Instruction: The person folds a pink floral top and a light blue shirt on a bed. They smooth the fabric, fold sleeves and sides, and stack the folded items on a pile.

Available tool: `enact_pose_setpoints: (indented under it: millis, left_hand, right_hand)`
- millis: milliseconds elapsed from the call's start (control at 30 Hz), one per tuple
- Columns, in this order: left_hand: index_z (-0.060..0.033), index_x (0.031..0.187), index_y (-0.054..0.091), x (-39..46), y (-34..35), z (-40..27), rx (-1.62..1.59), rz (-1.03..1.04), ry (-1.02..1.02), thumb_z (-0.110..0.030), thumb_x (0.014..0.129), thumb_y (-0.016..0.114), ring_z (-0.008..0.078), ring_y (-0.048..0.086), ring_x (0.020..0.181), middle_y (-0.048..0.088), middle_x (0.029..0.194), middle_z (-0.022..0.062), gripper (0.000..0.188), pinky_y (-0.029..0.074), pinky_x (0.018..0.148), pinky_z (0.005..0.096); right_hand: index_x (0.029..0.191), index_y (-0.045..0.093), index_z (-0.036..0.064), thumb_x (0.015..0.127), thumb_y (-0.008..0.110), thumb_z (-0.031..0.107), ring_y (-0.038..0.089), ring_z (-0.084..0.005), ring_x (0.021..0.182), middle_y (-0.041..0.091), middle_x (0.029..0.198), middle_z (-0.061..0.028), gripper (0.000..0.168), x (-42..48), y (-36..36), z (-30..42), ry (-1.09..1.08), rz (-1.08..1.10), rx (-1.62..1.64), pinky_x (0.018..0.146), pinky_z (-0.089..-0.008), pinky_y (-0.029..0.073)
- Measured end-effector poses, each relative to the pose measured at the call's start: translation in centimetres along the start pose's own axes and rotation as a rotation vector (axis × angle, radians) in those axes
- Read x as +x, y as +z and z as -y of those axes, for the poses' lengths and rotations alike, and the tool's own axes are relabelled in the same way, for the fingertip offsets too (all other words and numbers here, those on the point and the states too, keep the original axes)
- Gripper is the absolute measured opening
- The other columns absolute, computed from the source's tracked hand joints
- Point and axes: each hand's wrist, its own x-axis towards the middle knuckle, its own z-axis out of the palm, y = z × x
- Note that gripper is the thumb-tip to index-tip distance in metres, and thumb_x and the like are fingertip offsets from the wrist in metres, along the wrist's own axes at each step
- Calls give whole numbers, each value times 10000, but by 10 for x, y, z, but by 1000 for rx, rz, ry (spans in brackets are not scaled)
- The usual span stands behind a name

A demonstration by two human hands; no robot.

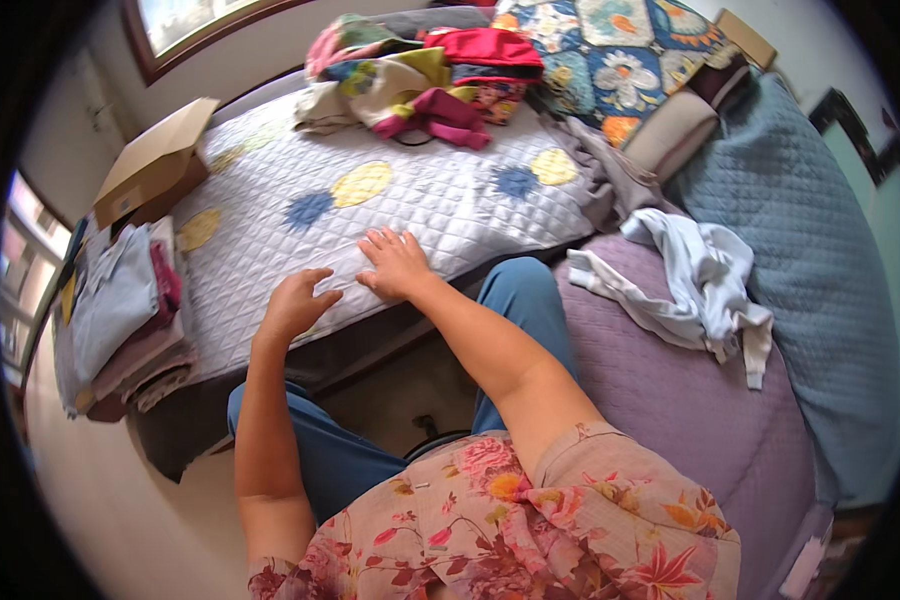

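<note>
Both of my hands are over the near edge of a white quilted cover [435, 191] patterned with yellow and blue patches. My left hand [297, 304] is empty, its thumb apart from its curved fingers. To its right, my right hand [394, 264] spreads its fingers just above or on the quilt; I cannot tell whether it touches. No garment lies between the two hands. A stack of folded clothes [131, 315], with a light blue shirt on top, sits at the quilt's left end. A pale blue long-sleeved garment [697, 277] lies crumpled on the purple cover [645, 397] to my right.
A heap of colourful clothes [427, 82] lies at the quilt's far side. An open cardboard box [154, 165] stands at the back left. On the right are a blue quilted cover [802, 300], a rolled beige textile [671, 135] and a flower-patterned textile [607, 60].
</note>
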Motion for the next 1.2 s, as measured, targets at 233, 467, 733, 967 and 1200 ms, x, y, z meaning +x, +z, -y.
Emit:
enact_pose_setpoints:
  millis: [233,467,733,967,1200]
  left_hand:
    - [-41,1042,710,34,75,-28,371,-112,83,-240,809,762,373,599,1053,668,1039,166,311,505,898,465]
    - [-31,1091,684,35,75,-23,214,-172,239,-172,801,751,383,580,1017,630,1044,164,328,498,865,478]
    - [-29,1091,684,30,72,-25,233,-188,275,-162,785,759,382,588,1011,645,1018,172,342,497,871,478]
    - [-35,1105,694,28,76,-15,213,-227,281,-171,787,763,371,597,1015,654,1035,161,353,499,879,465]
    - [-25,1095,735,34,74,1,-30,-228,128,-202,844,750,339,635,984,690,993,157,308,515,865,435]
  right_hand:
    - [1294,682,163,843,669,533,671,-319,1154,711,1240,-136,583,-65,-146,-144,348,-54,144,982,-457,503]
    - [1272,643,115,734,841,247,438,-396,1382,592,1388,-165,589,-336,-200,-329,810,-769,-575,1164,-579,286]
    - [1351,572,8,768,804,431,576,-404,1252,601,1353,-257,756,-479,-163,-364,1540,-988,-153,1060,-505,446]
    - [1275,596,-50,917,712,282,646,-304,1117,668,1232,-188,502,-356,-178,-363,1004,-1333,213,959,-396,490]
    - [1238,612,-9,891,736,252,664,-292,1054,689,1159,-166,452,-133,-214,-256,364,-1078,716,945,-385,499]
